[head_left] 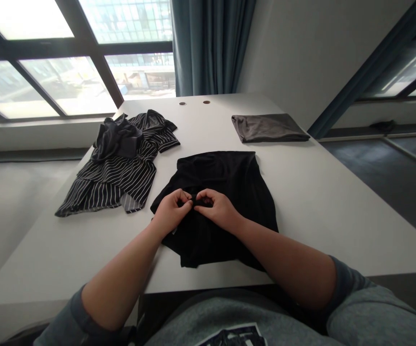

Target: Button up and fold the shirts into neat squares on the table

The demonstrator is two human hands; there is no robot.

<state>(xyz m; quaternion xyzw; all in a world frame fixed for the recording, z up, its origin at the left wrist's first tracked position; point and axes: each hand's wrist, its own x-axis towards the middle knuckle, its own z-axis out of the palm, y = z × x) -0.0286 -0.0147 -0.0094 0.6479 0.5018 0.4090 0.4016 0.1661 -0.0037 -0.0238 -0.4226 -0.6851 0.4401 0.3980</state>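
Note:
A black garment (229, 187) lies spread on the white table (337, 202) just in front of me. My left hand (171, 210) and my right hand (215, 207) meet over its middle. Both are closed in a pinch on a small fold or fastening of the black fabric, fingertips almost touching each other. What exactly sits between the fingertips is too small to make out.
A crumpled black-and-white striped shirt (121, 168) with a dark garment (117, 137) on top lies at the left. A folded grey cloth (269, 127) rests at the far right of the table. Windows and a blue curtain (211, 45) stand behind.

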